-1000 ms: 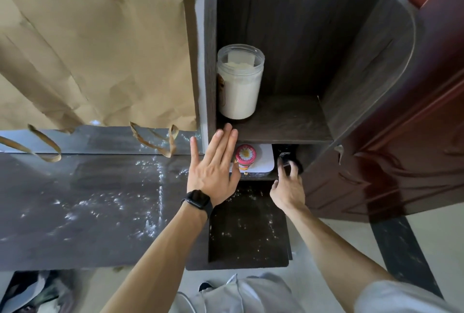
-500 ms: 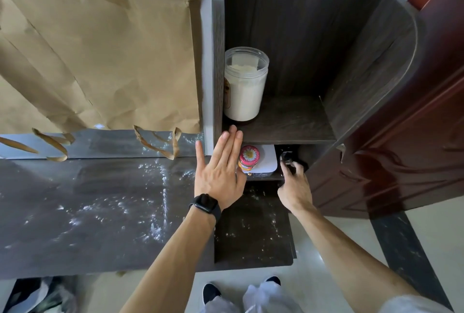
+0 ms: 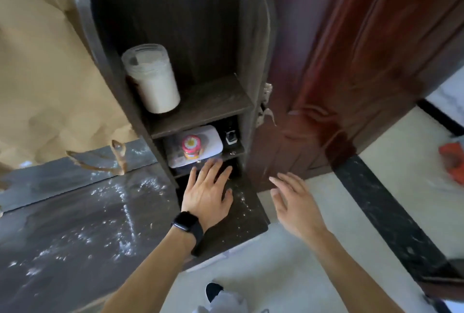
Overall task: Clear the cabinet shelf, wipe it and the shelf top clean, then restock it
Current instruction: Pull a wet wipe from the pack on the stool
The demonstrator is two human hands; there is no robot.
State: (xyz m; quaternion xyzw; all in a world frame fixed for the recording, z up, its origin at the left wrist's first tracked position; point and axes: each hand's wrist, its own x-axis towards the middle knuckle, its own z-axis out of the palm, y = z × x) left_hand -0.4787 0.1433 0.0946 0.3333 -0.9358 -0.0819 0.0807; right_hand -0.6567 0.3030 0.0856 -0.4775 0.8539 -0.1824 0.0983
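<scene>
The dark wooden cabinet (image 3: pixel 252 44) stands open against the wall. A clear jar of white powder (image 3: pixel 153 79) sits on its upper shelf (image 3: pixel 213 104). On the lower shelf lie a white box (image 3: pixel 212 142), a small jar with a pink lid (image 3: pixel 192 145) in front of it, and a small black object (image 3: pixel 231 135) to the right. My left hand (image 3: pixel 207 192), watch on the wrist, hovers flat with fingers straight just below the lower shelf's front edge. My right hand (image 3: pixel 293 199) is spread and holds nothing, off to the right of the cabinet.
A dark counter top (image 3: pixel 75 225) dusted with white powder runs left of the cabinet. Torn brown paper (image 3: pixel 45 61) hangs on the wall above it. A red-brown door (image 3: pixel 351 74) stands to the right. An orange cloth (image 3: pixel 452 159) lies on the pale floor.
My right hand has drawn back from the black object on the lower shelf and now hangs spread to the right. My left hand dropped slightly. The camera has swung to the right.
</scene>
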